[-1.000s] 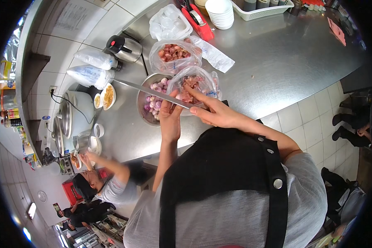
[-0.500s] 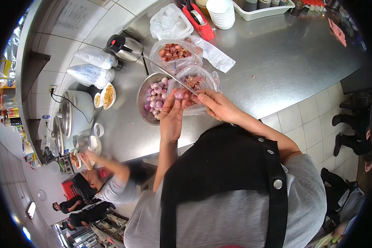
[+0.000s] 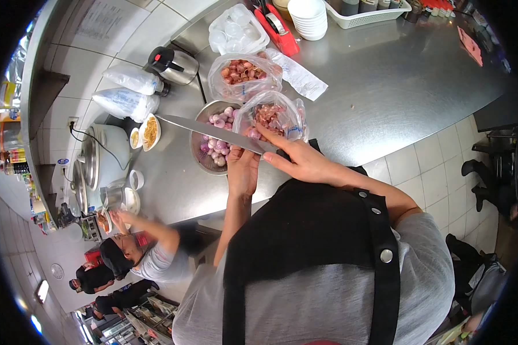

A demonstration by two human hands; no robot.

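My right hand (image 3: 302, 160) grips a long knife (image 3: 198, 127), its broad blade turned flat and pointing left. The index finger stretches past the blade toward a shallot (image 3: 252, 133). Below the blade, my left hand (image 3: 243, 172) is closed on that shallot; the blade hides most of its fingertips. Just left stands a metal bowl (image 3: 193, 150) of whole, peeled purple shallots (image 3: 220, 144). Under the shallot, an opened clear plastic bag (image 3: 296, 119) holds reddish skins (image 3: 268, 115).
Beyond it sits another plastic bag (image 3: 216, 86) of reddish pieces. A steel jug (image 3: 179, 68), a red tape dispenser (image 3: 281, 38), stacked white bowls (image 3: 307, 20) and a paper slip (image 3: 305, 80) stand or lie farther back. At left, a person (image 3: 161, 241) works beside a large cooker (image 3: 110, 150).
The knife has turned from edge-on to showing its flat side, and its tip has swung down and left. My right index finger now reaches out over the bag.
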